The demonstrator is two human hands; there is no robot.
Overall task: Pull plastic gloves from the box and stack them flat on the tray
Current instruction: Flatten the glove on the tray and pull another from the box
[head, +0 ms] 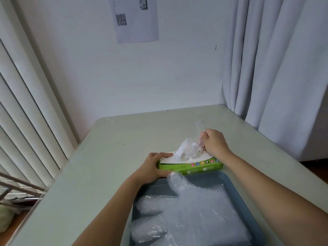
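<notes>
Your desk (110, 174) fills the lower half of the view, pale green and pushed into the corner where the white wall (142, 77) meets the grey curtain (275, 59) on the right. A slatted blind (26, 112) runs down the left side, and a printed sheet (136, 20) with a square code hangs on the wall at the far end.

Nearest you, right of centre, sits the blue-grey tray (225, 181). Clear plastic gloves (191, 210) lie spread flat in it, their finger parts pointing left and one reaching up over the tray's far rim.

Just beyond the tray, touching its far edge or nearly so, lies the green glove box (195, 166), flat on the desk with its white top facing up. A crumpled tuft of clear plastic (186, 151) rises from the opening in the top.

Your left hand (154, 167) wraps the box's left end, thumb on top and fingers curled round the near side, pinning it down. Your right hand (214, 144) hovers over the right part of the box, its fingers (204, 137) pinched closed on a glove (199, 128) that trails from the opening, a loose tip standing up above your knuckles.
</notes>
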